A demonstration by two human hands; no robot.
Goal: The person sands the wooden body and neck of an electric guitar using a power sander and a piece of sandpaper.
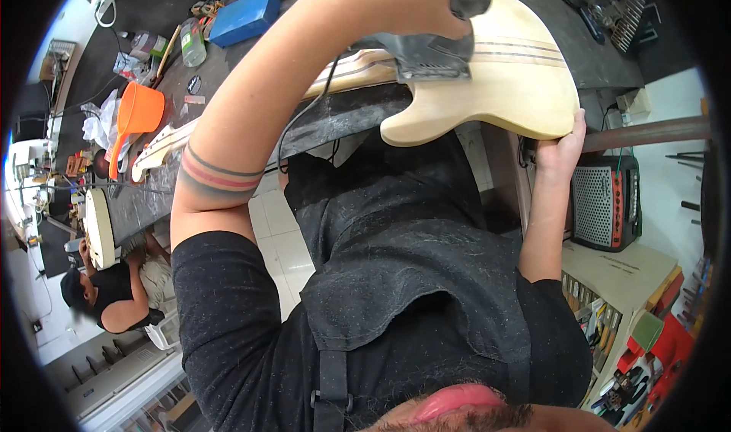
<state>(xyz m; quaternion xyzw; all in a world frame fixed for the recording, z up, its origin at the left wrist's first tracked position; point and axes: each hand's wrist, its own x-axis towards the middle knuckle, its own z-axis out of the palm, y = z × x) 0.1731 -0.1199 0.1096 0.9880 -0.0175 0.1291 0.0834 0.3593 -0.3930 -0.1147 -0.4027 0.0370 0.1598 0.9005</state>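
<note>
Pale wooden guitar body [525, 97] lies at the table's near edge, crossed by thin dark stripes. Its laminated neck runs left beneath my forearm to the headstock [149, 159]. My left hand [426, 4] is closed over a dark grey corded power sander [434, 60], which rests on the body near the neck joint. The upper edge of the view cuts off part of this hand. At the body's lower right edge, my right hand [560, 154] grips the rim, with some fingers hidden beneath it. The sander's black cord [301, 120] hangs past my left forearm.
On the dark table [221, 81] sit a blue box [245, 17], clear bottle [193, 43] and orange scoop [138, 110]. A black speaker-like box [607, 203] with red trim stands at right. At far left, another person [122, 295] holds a pale guitar body [99, 228].
</note>
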